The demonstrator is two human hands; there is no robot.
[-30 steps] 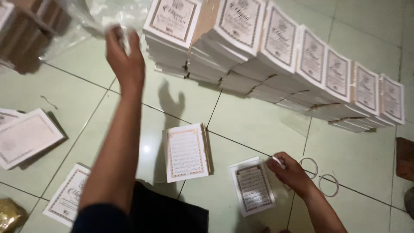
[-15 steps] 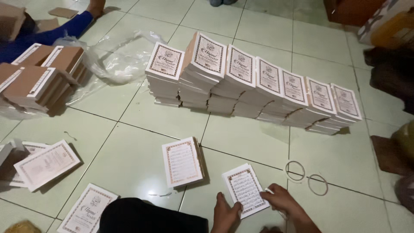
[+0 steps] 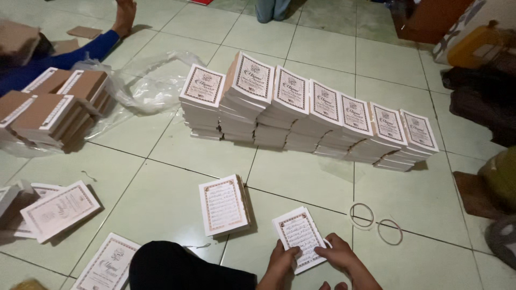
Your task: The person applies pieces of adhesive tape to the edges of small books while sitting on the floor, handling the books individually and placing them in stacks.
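Both my hands rest on a small white booklet with a patterned border, lying on the pale green tiled floor. My left hand grips its near left corner. My right hand holds its near right edge. A thicker stack of the same booklets lies just to the left. Two rubber bands lie on the tiles to the right of my right hand.
A long leaning row of booklet stacks stands across the floor ahead. Brown-backed stacks and crumpled clear plastic are at the left, where another person's blue sleeve reaches in. Loose booklets lie at the near left; my dark knee is below.
My left arm came down from the far plastic and joined my right hand on the small booklet. The view has tilted up and back, showing more floor.
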